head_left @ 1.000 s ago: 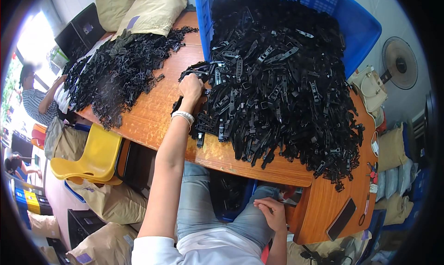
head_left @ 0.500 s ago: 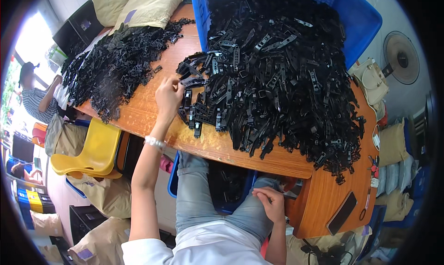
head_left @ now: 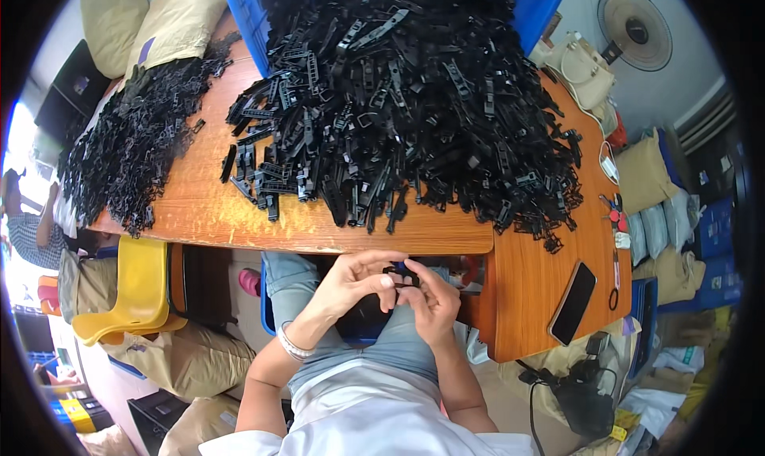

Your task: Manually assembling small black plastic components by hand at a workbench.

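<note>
Over my lap, just off the table's front edge, my left hand (head_left: 349,285) and my right hand (head_left: 431,303) meet at the fingertips. Between them they pinch a small black plastic part (head_left: 403,274), mostly covered by fingers; its exact kind does not show. Beyond my hands, a large heap of long black plastic clips (head_left: 398,121) spills out of a tipped blue crate (head_left: 245,22) onto the wooden table (head_left: 319,237). Several loose clips lie at the heap's left edge. Further left rests a second heap of small black frame-like pieces (head_left: 131,149).
A blue bin (head_left: 267,305) stands below the table edge, between my legs. On the right of the table lie a phone (head_left: 572,303) and scissors (head_left: 614,285). A yellow chair (head_left: 137,289), filled sacks (head_left: 179,356) and a fan (head_left: 635,28) surround the table. Another person (head_left: 36,231) sits far left.
My left hand has drawn back from the heap's left edge to above my lap. My right hand has risen from my thigh to meet it, and both now grip a black part. The view has shifted.
</note>
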Motion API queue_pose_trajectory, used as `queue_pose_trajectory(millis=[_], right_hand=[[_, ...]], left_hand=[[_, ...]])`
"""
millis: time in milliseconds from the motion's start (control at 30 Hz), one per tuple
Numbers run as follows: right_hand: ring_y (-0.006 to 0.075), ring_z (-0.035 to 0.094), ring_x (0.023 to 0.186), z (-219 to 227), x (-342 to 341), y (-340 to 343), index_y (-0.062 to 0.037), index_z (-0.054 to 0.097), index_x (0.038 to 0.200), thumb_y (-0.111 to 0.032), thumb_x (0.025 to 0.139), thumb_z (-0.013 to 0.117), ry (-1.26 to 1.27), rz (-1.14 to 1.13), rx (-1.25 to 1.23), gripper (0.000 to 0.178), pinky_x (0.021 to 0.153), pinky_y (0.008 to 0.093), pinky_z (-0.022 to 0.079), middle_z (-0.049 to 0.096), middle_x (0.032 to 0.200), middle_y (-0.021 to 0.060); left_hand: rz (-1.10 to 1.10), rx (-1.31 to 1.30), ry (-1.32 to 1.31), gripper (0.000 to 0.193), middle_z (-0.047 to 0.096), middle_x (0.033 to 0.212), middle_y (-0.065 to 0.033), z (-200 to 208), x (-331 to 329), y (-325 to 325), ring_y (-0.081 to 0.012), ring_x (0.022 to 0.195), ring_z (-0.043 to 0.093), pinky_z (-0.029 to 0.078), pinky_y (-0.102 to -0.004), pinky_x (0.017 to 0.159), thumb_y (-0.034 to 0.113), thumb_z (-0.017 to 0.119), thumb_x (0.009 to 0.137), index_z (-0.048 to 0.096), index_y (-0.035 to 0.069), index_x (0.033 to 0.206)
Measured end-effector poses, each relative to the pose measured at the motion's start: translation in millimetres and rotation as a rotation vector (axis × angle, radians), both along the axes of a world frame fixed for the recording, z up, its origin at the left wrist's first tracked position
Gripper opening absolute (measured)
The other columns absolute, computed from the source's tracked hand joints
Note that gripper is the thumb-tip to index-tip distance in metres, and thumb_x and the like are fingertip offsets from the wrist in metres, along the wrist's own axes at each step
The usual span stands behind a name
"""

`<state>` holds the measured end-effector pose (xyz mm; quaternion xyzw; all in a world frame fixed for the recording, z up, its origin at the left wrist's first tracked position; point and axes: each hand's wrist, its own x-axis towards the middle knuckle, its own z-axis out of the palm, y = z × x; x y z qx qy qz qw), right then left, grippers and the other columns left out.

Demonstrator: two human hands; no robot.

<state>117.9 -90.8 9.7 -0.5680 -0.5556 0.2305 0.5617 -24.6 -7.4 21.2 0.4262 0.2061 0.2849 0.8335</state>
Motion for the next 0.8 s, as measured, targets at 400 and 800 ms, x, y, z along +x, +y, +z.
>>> queue_pose_trajectory(millis=[400,800], right_hand=[[0.0265,0.059,0.057,-23.6,44.5,55.7,0.0006,0.063,0.095,-0.004,0.082,0.056,-0.160,-0.452,0.064,0.015,0.053,0.0338,0.045,0.062,0.073,0.0158],[0.0338,0.059,0.061,-15.9,54.3,83.6,-0.0026,0.064,0.079,-0.019,0.081,0.060,-0.451,-0.713,-0.159,0.017,0.054,0.0413,0.044,0.062,0.066,0.0133]], left_hand=[[0.403,0.267,0.135,0.030,0.062,0.082,-0.0053,-10.7,23.5,-11.1,-0.0046,0.065,0.056,0.045,-0.0164,0.055,-0.003,0.067,0.075,0.059,-0.003,0.104],[0.227,0.153,0.176,0.029,0.062,0.099,-0.0147,-24.4,24.8,-14.8,-0.0153,0.075,0.063,0.049,-0.0215,0.055,-0.005,0.061,0.077,0.056,-0.007,0.105]])
